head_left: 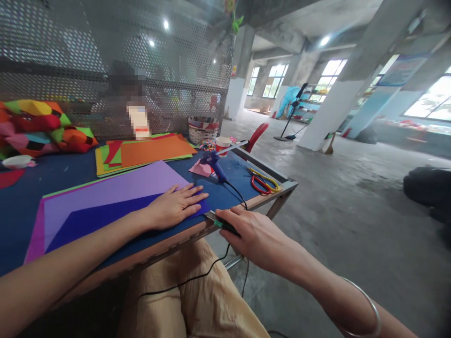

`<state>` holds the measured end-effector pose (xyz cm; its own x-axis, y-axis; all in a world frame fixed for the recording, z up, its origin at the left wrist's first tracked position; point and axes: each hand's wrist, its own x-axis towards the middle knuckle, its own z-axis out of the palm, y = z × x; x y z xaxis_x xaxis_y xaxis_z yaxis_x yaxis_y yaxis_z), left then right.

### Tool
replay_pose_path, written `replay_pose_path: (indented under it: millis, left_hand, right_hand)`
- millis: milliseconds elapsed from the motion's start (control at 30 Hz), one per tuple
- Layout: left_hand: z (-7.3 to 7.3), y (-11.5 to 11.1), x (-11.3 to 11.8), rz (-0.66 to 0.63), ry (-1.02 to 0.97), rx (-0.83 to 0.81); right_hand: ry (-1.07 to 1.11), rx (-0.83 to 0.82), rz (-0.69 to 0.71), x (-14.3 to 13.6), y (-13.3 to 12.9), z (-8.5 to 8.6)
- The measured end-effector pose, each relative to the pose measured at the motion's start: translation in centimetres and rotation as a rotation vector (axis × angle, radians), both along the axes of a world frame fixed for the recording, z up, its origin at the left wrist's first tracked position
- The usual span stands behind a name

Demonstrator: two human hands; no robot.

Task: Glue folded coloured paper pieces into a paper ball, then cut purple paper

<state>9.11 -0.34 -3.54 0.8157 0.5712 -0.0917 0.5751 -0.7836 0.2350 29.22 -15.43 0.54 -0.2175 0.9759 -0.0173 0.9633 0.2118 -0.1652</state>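
Note:
My left hand (176, 206) lies flat with fingers spread on a dark blue sheet (102, 218), which rests over a lilac sheet (141, 180) on the blue tabletop. Wrapped round a black and green utility knife (225, 226), my right hand (246, 234) is at the table's front edge, just right of the left hand. The knife's blade points left, by the right corner of the blue sheet; whether it touches the sheet I cannot tell.
Beyond the hands are a blue glue gun (215, 166) with a black cord, scissors (264, 182), a cup (223, 144), a woven basket (203, 130) and orange sheets (155, 151). Colourful stuffed shapes (35, 126) sit at the far left. A mesh partition (176, 61) stands behind.

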Motion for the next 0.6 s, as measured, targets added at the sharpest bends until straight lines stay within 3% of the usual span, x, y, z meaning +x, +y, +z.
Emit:
replay_pose_path:
  millis: [167,233,400,600]
  left_hand:
    - [0.2,-1.6,2.1,0.152,0.037,0.056]
    - [0.5,-1.0,1.9,0.116,0.064,0.039]
    - [1.5,1.9,-0.2,-0.165,0.133,-0.012]
    - [1.1,1.8,-1.1,-0.126,0.109,0.020]
  right_hand:
    - [-0.051,-0.016,0.047,2.2,1.2,0.5]
    - [-0.048,-0.020,0.084,2.7,1.5,0.3]
    - [-0.050,-0.018,0.100,2.7,1.5,-0.3]
    - [-0.003,0.040,0.113,2.7,1.5,-0.8]
